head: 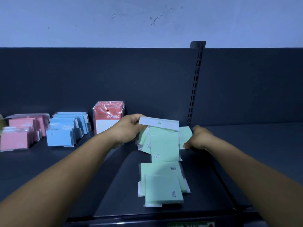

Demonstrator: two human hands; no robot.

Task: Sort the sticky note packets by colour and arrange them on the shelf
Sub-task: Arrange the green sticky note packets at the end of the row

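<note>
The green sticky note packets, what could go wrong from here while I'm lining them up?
The green packets between your left hand and right hand are fanned and uneven, so some could slip out. The loose green pair lies near the shelf's front edge and could be knocked off.

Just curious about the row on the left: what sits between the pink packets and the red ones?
The blue packets, in overlapping stacks on the shelf, lie between the pink packets and the upright red packets, in the head view.
</note>
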